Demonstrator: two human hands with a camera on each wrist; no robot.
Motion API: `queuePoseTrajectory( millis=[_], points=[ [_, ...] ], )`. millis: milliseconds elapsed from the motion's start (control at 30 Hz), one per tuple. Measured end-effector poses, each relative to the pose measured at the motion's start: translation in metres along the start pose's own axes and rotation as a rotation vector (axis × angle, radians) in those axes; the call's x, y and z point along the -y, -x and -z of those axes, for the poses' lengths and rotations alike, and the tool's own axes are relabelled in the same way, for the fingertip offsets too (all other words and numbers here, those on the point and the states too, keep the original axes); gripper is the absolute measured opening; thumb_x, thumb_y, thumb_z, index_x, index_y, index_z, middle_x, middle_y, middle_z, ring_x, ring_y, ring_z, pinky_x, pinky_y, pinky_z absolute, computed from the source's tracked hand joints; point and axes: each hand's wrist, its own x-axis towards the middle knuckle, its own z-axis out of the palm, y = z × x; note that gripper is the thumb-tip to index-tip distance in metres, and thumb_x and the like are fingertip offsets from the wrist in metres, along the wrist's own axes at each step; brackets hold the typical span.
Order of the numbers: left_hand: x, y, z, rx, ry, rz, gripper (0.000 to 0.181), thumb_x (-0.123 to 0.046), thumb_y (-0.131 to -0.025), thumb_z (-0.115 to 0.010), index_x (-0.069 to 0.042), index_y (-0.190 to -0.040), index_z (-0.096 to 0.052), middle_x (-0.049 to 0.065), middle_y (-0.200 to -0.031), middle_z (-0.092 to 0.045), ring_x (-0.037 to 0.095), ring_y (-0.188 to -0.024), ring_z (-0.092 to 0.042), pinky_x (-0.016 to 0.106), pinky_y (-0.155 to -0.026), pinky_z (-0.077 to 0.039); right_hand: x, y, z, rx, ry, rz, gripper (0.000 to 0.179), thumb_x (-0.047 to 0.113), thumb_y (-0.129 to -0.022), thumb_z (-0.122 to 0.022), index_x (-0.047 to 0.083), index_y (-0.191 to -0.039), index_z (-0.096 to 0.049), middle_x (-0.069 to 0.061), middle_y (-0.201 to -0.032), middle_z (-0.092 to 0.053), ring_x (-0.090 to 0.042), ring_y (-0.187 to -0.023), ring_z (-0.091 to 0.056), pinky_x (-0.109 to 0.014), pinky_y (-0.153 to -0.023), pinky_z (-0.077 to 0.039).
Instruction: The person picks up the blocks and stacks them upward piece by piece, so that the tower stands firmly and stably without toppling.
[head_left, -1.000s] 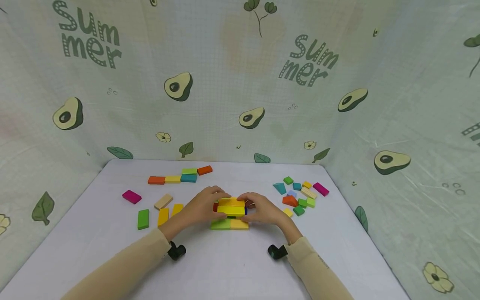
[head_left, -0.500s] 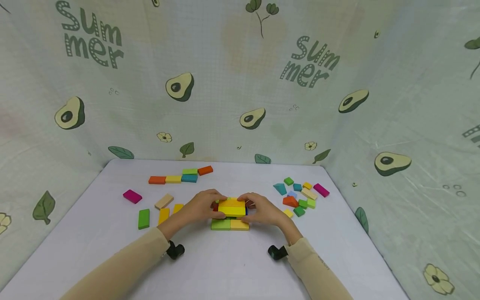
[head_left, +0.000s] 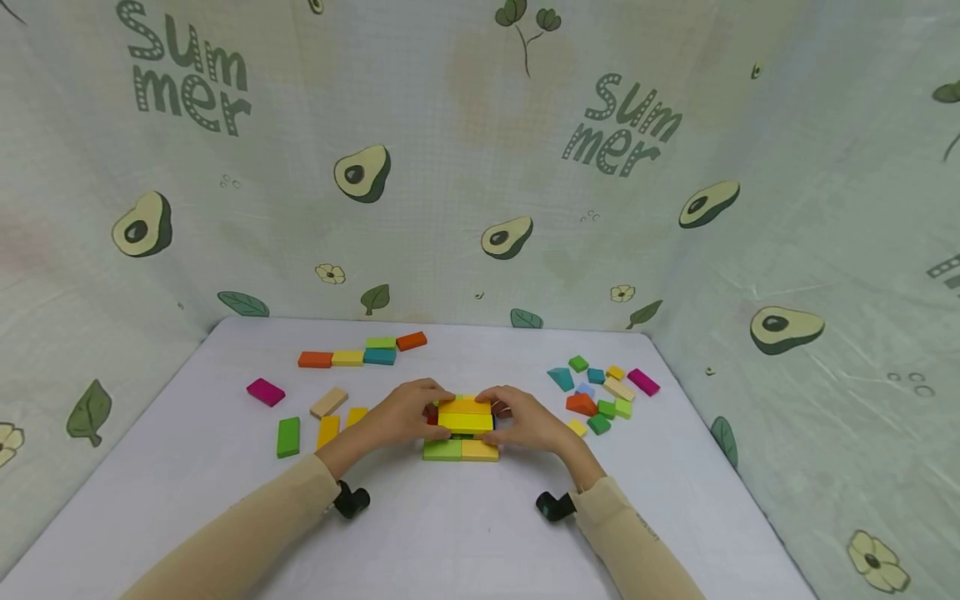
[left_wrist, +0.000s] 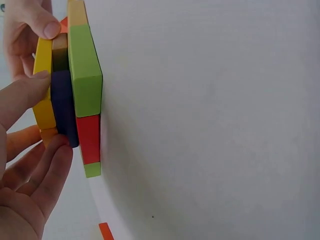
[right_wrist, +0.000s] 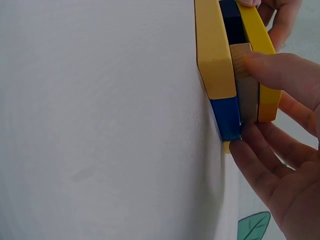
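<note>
A low stack of coloured building blocks stands mid-table between both hands. Yellow blocks (head_left: 465, 423) form its top, over a dark blue block (left_wrist: 63, 107) and a plain wooden block (right_wrist: 246, 100). A light green block (head_left: 442, 450) and a tan block (head_left: 480, 451) lie at the bottom front, with red (left_wrist: 89, 140) and blue (right_wrist: 226, 119) blocks behind them. My left hand (head_left: 408, 412) grips the left end, thumb in front and fingers behind. Likewise, my right hand (head_left: 525, 419) holds the right end, its thumb against the wooden and yellow blocks.
Loose blocks lie to the left, among them a green block (head_left: 288, 437) and a magenta block (head_left: 266, 392). A row with a teal block (head_left: 379, 357) is at the back. Several small blocks, including an orange one (head_left: 581, 404), cluster at right. A printed curtain (head_left: 450, 167) hangs behind the table.
The left index finger has drawn back slightly leftward and lower along the top of the stack. The right hand and the blocks look the same; the head view has shifted a little.
</note>
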Motion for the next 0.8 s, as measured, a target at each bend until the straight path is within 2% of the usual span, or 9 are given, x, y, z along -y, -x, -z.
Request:
queuePoseTrajectory(
  millis=[400, 567, 667, 800],
  points=[
    [0.000, -0.001, -0.002, 0.000, -0.003, -0.008, 0.059, -0.033, -0.089, -0.089, -0.014, -0.141, -0.070, 0.001, -0.128, -0.067, 0.012, -0.095, -0.055, 0.027, -0.085, -0.055, 0.001, 0.001, 0.000, -0.003, 0.021, -0.017, 0.061, 0.029, -0.094, -0.084, 0.015, -0.147, -0.059, -0.002, -0.145, -0.061, -0.019, -0.121, -0.062, -0.039, -0.111, -0.053],
    [-0.001, 0.000, -0.001, 0.000, -0.013, 0.001, 0.060, -0.034, -0.089, -0.089, -0.015, -0.142, -0.069, 0.000, -0.128, -0.067, 0.011, -0.096, -0.055, 0.026, -0.086, -0.056, 0.001, 0.001, -0.001, -0.005, 0.022, -0.027, 0.061, 0.030, -0.094, -0.084, 0.015, -0.147, -0.059, -0.002, -0.144, -0.060, -0.017, -0.121, -0.061, -0.039, -0.111, -0.053],
    [-0.001, 0.001, 0.002, 0.013, -0.005, 0.011, 0.063, -0.035, -0.088, -0.089, -0.016, -0.144, -0.068, 0.000, -0.131, -0.066, 0.011, -0.098, -0.057, 0.027, -0.089, -0.057, 0.001, 0.001, -0.001, -0.004, 0.023, -0.031, 0.060, 0.030, -0.094, -0.084, 0.016, -0.147, -0.058, -0.002, -0.145, -0.060, -0.017, -0.120, -0.061, -0.039, -0.111, -0.053],
    [0.005, 0.003, 0.012, 0.036, 0.061, 0.019, 0.069, -0.035, -0.087, -0.090, -0.016, -0.148, -0.064, 0.003, -0.138, -0.065, 0.015, -0.106, -0.064, 0.032, -0.092, -0.060, 0.001, 0.001, -0.001, 0.000, 0.022, -0.033, 0.060, 0.030, -0.094, -0.084, 0.015, -0.147, -0.058, -0.002, -0.145, -0.060, -0.016, -0.121, -0.061, -0.038, -0.111, -0.052]
  ],
)
